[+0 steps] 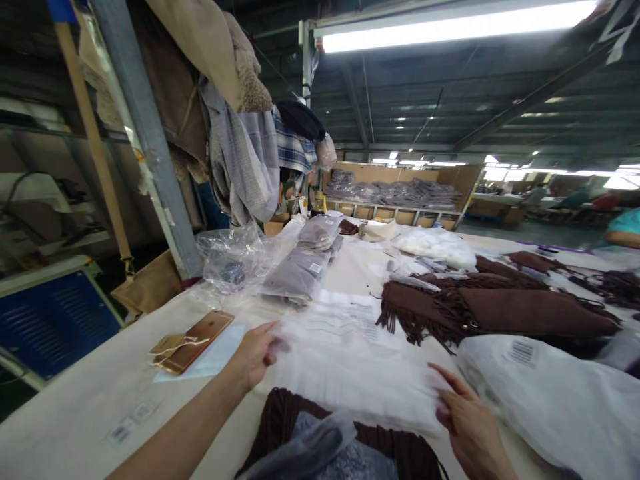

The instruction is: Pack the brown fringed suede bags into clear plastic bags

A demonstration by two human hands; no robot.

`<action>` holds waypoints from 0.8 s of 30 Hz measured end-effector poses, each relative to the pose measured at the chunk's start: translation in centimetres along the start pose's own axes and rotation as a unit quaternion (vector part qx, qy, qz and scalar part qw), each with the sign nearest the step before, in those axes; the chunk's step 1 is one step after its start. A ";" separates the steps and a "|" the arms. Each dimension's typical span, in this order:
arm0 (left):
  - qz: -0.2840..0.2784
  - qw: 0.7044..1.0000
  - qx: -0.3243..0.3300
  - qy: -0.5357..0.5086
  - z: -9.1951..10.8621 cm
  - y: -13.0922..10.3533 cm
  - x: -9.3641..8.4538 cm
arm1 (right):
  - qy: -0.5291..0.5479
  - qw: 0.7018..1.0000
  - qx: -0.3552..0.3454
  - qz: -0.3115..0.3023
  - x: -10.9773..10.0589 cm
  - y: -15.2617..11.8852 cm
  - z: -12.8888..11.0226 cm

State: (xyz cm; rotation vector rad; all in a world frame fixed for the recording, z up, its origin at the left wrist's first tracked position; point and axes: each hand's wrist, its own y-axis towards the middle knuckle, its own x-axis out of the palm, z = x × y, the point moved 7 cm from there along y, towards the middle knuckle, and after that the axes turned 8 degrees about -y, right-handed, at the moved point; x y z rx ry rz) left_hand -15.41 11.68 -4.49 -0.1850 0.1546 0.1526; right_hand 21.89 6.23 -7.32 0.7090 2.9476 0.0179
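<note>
A stack of clear plastic bags (pixel 345 363) with printed text lies flat on the pale table (pixel 75 413) in front of me. My left hand (pixel 255 353) rests on the stack's left edge with thumb and fingers pinching it. My right hand (pixel 467 417) presses on the stack's lower right corner, fingers spread. A brown fringed garment (pixel 280 417) with a crumpled bag on top lies just below the stack, between my arms.
A gold phone (pixel 197 340) and tags lie left of my hand. Brown fringed garments (pixel 495 310) lie to the right above a white bagged bundle (pixel 555 393). Grey bagged garments (pixel 300 270) are stacked farther back. Clothes hang on a grey post (pixel 150 140) at left.
</note>
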 end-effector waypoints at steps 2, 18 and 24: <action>-0.018 0.993 -0.008 -0.116 0.8 0.0 0.2 | 0.085 0.995 0.056 -0.011 0.3 -0.2 -0.7; -0.114 0.988 0.054 -0.086 -6.0 -0.9 1.1 | -0.057 0.987 0.102 -0.108 -1.2 -0.9 5.6; -0.058 0.997 0.055 0.008 -7.4 -3.8 -0.3 | -0.306 0.950 0.031 -0.046 -2.6 -4.8 6.3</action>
